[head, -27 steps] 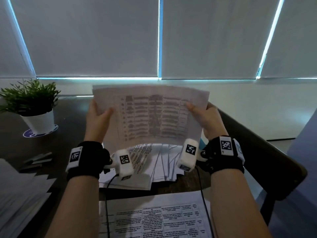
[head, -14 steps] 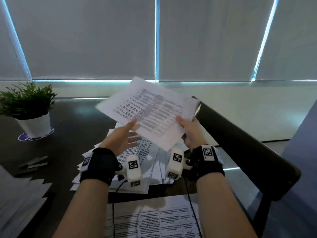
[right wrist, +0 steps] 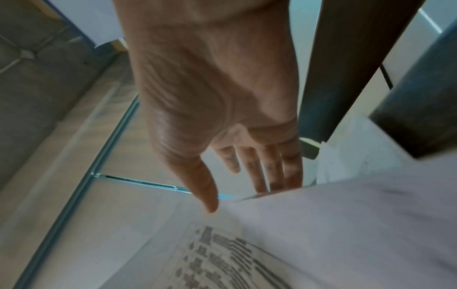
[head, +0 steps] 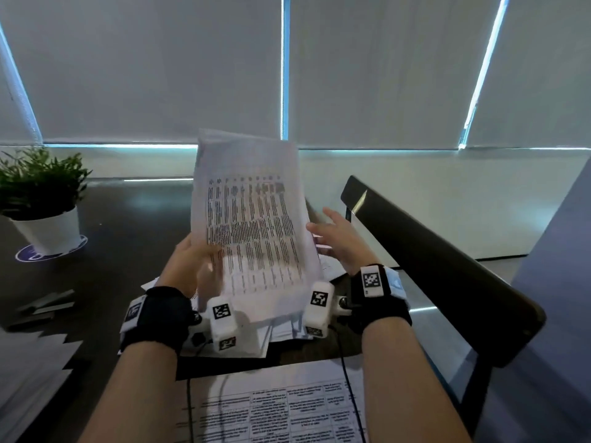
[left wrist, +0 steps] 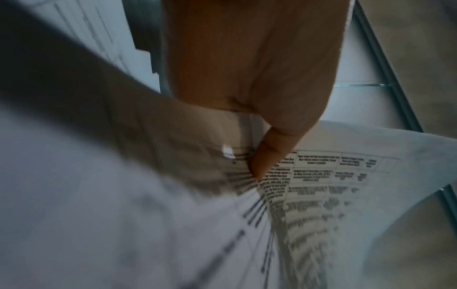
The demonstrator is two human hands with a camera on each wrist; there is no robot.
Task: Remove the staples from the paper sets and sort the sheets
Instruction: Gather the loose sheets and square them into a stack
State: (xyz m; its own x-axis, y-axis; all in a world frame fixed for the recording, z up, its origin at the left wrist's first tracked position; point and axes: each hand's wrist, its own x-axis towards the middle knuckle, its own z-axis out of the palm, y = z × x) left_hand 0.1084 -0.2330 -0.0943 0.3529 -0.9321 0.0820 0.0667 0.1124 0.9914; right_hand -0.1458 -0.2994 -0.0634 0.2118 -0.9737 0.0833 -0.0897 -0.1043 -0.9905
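- the dark table [head: 134, 219] runs from the wall toward the person, and a dark chair back [head: 431, 260] slants along its right side.
- a potted plant [head: 41, 203] in a white pot stands at the far left of the table, well apart from the hands.
- a loose spread of printed sheets [head: 281, 334] lies fanned on the table under the hands; another printed page [head: 275, 410] lies nearer the person, and a stepped stack of paper [head: 28, 372] sits at the near left edge.
- the held paper set [head: 252, 225] stands almost upright above that spread, its long side vertical, the printed table on it facing the person.
- the left hand [head: 188, 266] grips the set's lower left edge; in the left wrist view the thumb [left wrist: 267, 156] presses on the printed face, pinching the paper. the other fingers are behind the sheet and i cannot tell how they lie.
- the right hand [head: 339, 241] is just beside the set's right edge, fingers [right wrist: 272, 166] straight and close together, thumb held apart, gripping nothing; whether the fingertips touch the paper i cannot tell.
- two small dark flat items [head: 44, 305] lie on the table at the left, too dim to identify.
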